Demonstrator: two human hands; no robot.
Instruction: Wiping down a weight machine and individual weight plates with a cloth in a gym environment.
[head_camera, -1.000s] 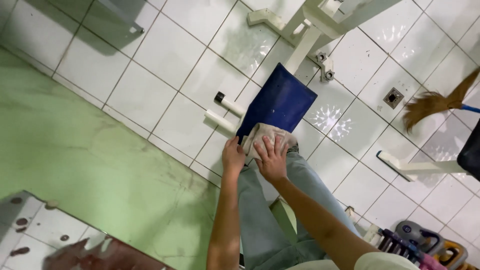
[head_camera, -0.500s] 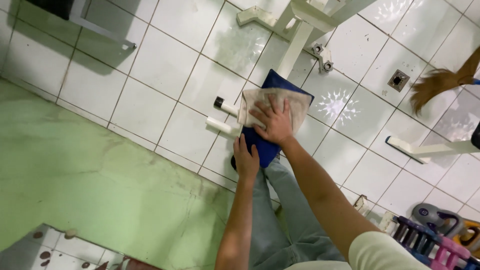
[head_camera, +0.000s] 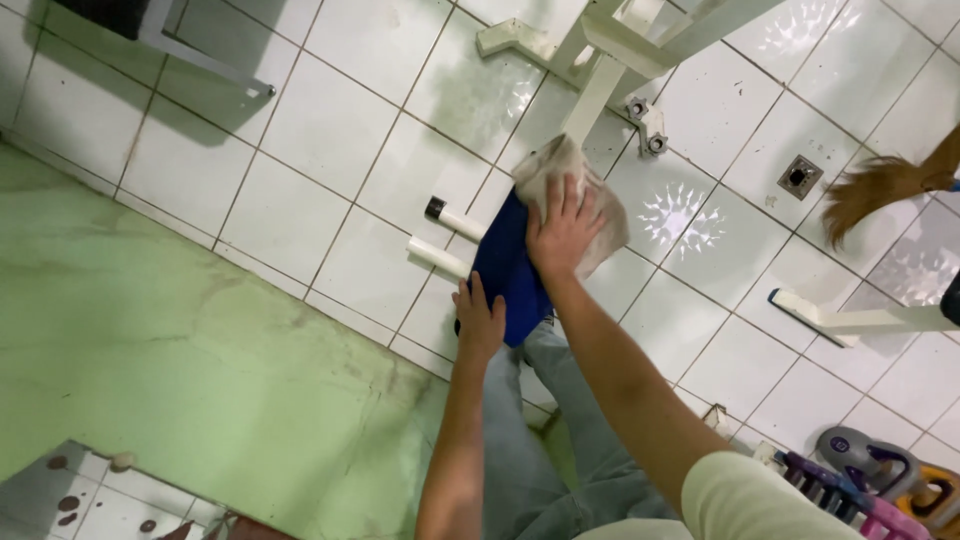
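Nearest the camera, over the person's grey trousers (head_camera: 520, 470), the left hand (head_camera: 481, 322) grips the near edge of a blue seat (head_camera: 505, 270), fingers curled around it. Farther out, the right hand (head_camera: 563, 232) presses a pale cloth (head_camera: 560, 175) flat on the seat, fingers spread. Beyond, white chair legs (head_camera: 600, 80) cross the tiled floor (head_camera: 330, 150).

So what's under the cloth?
The cloth lies on the far end of a blue seat, pressed flat by the right hand. The seat part beneath the cloth is hidden. The left hand grips the seat's near edge.
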